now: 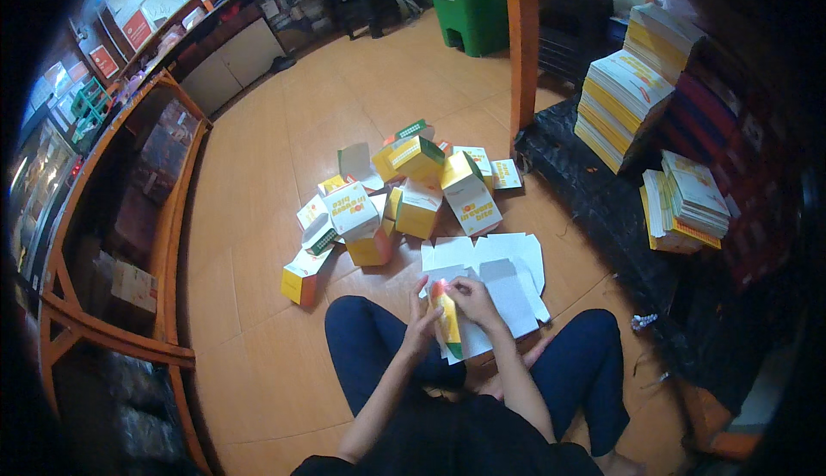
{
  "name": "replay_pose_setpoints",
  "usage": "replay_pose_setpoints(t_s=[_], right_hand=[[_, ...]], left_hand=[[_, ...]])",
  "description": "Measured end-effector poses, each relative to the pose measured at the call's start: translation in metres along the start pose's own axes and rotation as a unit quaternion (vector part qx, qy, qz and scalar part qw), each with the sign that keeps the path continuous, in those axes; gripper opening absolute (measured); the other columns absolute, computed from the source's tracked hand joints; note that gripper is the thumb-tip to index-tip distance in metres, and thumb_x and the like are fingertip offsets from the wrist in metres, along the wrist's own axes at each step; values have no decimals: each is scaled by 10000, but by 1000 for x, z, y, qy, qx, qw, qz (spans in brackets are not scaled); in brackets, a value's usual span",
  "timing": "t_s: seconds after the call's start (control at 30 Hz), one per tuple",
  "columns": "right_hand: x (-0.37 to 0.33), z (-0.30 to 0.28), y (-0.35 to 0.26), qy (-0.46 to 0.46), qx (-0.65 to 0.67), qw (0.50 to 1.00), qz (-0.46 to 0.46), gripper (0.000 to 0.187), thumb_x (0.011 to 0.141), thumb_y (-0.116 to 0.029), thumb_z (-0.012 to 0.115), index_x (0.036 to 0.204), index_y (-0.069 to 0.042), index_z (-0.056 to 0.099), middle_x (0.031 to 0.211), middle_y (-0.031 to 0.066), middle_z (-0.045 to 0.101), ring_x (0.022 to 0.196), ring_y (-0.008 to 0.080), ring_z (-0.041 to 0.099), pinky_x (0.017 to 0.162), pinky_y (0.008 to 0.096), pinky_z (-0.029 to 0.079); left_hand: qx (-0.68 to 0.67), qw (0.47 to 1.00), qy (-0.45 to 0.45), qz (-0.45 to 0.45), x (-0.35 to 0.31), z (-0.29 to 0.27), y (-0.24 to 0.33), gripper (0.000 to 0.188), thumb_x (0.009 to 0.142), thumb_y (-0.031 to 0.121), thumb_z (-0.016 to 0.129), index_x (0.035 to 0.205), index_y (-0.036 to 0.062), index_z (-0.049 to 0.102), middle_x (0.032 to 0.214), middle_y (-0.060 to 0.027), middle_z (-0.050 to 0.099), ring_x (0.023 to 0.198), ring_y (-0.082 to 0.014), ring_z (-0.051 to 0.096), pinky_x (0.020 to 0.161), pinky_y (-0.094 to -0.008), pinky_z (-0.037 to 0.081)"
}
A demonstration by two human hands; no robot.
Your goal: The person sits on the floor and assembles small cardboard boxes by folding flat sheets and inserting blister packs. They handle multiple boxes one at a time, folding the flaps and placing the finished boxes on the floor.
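Both your hands pinch one flat carton (447,321), long axis upright: left hand (419,325) beside, right hand (471,297) on top.

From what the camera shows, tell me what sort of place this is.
Probably a small shop or stockroom. Wooden display counters line the tiled floor, stacks of flat cartons wait, and both hands hold a carton beside folded boxes.
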State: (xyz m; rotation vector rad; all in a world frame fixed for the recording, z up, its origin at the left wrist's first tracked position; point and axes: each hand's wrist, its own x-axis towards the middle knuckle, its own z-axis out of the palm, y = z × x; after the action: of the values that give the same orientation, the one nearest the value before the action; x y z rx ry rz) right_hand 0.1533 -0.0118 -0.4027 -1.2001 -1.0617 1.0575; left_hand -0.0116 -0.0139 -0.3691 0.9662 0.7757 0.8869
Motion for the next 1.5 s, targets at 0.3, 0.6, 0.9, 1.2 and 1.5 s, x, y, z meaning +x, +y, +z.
replay_pose_setpoints(t_s=[0.3,0.6,0.9,1.2,1.5], right_hand=[[-32,-58,-145,274,-106,948,-124,131,977,-70,610,863,-8,594,684,-3,581,634,21,541,572,212,431],[-37,4,-184,-5,-184,974,-128,301,944,-151,640,1233,-71,652,1121,145,624,1066,312,621,950,399,482],[-41,-29,-180,-17,-354,917,-184,287,815,-164,723,1085,-88,659,1023,116,661,1025,340,605,944,437,431],[-44,3,-181,8,-352,890,-291,321,773,-108,742,1087,-171,724,813,61,575,802,266,569,786,390,418],[-50,8,-180,342,-392,784,-337,342,736,-102,815,1073,-151,785,845,-42,651,810,171,595,826,371,399]], left_hand=[[460,847,165,210,49,-12,3,645,929,108,603,1487,3,298,1505,-214,367,1376,-357,407,1177,-447,276],[237,970,-23,40,-21,45,105,563,962,317,689,1389,14,482,1233,-93,616,1082,-177,604,916,-332,508],[171,978,26,120,-45,30,118,158,987,95,604,1113,4,633,959,-31,676,837,-81,628,738,-232,487],[383,873,103,285,-41,52,130,195,921,-34,620,1090,31,551,793,-37,609,560,-42,463,509,-238,347],[528,634,187,533,-57,95,135,240,807,23,755,1027,38,662,962,-110,682,833,-220,632,709,-320,499]])
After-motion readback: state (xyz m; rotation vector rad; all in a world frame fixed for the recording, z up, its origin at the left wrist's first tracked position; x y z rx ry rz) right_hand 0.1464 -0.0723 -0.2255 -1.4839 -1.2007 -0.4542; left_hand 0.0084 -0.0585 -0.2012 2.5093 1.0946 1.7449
